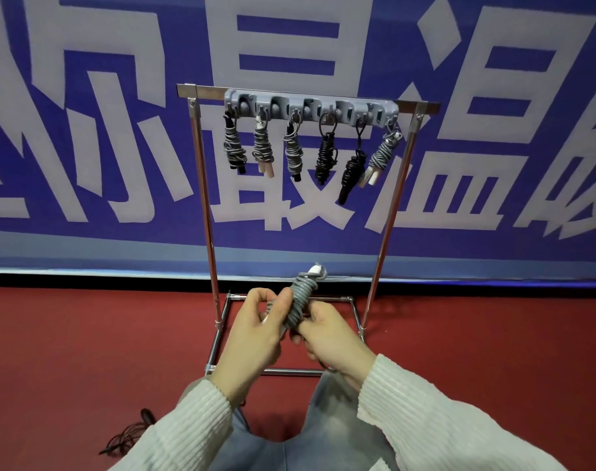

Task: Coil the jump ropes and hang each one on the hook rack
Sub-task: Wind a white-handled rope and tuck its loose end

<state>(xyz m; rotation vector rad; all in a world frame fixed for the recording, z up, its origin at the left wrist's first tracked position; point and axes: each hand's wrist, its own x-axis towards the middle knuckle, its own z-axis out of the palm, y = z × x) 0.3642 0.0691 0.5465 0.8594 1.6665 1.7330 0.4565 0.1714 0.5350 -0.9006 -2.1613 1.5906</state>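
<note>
Evidently to keep its wraps tight, the left hand (255, 329) and right hand (334, 338) both curl fingers around the grey coiled jump rope (300, 300), below the grey plastic hook rack (310, 105).

The red floor (86, 334) is being occupied by a metal stand (218, 334) and a black rope (130, 433) lying at lower left.

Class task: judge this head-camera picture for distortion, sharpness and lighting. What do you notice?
Head view: wide-angle bending bows the metal stand and the banner edges; the hanging ropes look slightly soft; lighting is even, without harsh shadows; both hands and the coiled rope they hold read clearly.
</note>
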